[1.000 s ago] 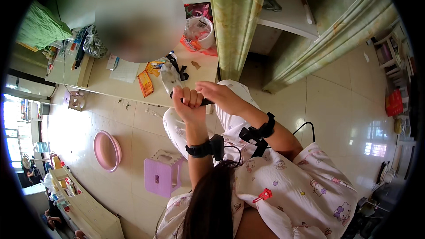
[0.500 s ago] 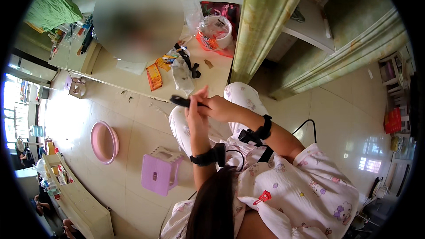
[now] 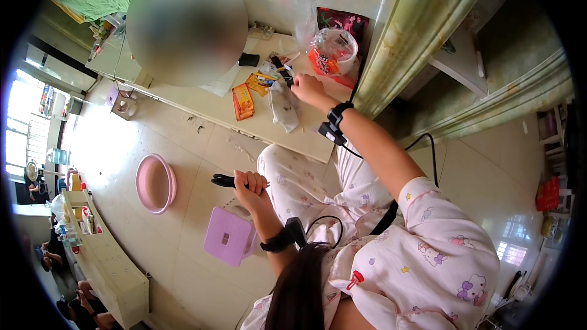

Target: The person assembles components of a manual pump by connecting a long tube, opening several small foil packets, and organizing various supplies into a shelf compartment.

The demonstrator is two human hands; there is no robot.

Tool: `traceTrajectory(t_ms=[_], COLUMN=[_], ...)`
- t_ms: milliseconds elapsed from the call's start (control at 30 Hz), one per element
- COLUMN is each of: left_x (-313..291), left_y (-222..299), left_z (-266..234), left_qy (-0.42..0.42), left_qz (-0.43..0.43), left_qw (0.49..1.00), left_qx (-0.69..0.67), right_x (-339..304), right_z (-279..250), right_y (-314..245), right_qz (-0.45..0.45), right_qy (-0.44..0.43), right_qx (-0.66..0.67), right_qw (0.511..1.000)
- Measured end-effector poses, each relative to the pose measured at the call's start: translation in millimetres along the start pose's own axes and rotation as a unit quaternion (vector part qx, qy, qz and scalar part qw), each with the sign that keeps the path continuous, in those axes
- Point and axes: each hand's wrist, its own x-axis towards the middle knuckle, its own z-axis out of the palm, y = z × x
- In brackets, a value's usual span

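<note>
My left hand (image 3: 249,190), above the purple stool, is closed around a black looped thing (image 3: 223,180) that looks like a folded cord. Its black loops stick out to the left, and thin tips show past the fist on the right. My right hand (image 3: 307,90) reaches over the table, fingers curled down among the small items. A black strap (image 3: 278,62) lies at its fingertips; what they grip is hidden. Just below the right hand is a crumpled white plastic bag (image 3: 282,107). Orange packets (image 3: 243,102) lie to its left, and a small black object (image 3: 249,60) farther back.
A white tub (image 3: 348,46) with red plastic wrapping stands at the table's back right, beside a hanging curtain (image 3: 416,36). On the floor are the purple stool (image 3: 227,236) and a pink basin (image 3: 142,184). Cables run from the bands on my wrists.
My hands have come apart. The left, still around the black thing, has moved down and left; the right has let go and stretched forward over the table. The view has shifted slightly.
</note>
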Motion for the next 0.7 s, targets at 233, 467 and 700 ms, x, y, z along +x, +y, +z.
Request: traceTrajectory(t_ms=[233, 467, 700], left_x=[10.0, 7.0, 40.1], left_y=[-22.1, -19.5, -11.1], left_z=[23.7, 43.9, 88.3], left_qy=[-0.024, -0.032, -0.103], left_qz=[-0.041, -0.017, 0.062], left_qw=[0.999, 0.995, 0.974], left_qx=[0.007, 0.095, 0.191], right_x=[43.8, 15.2, -28.3], right_z=[-95.5, -202.8, -239.4], right_y=[-61.2, -129.3, -138.7], right_qz=[-0.126, -0.224, -0.246], right_qy=[-0.019, -0.075, -0.128], right_qx=[0.387, 0.443, 0.436], right_qw=[0.913, 0.865, 0.857])
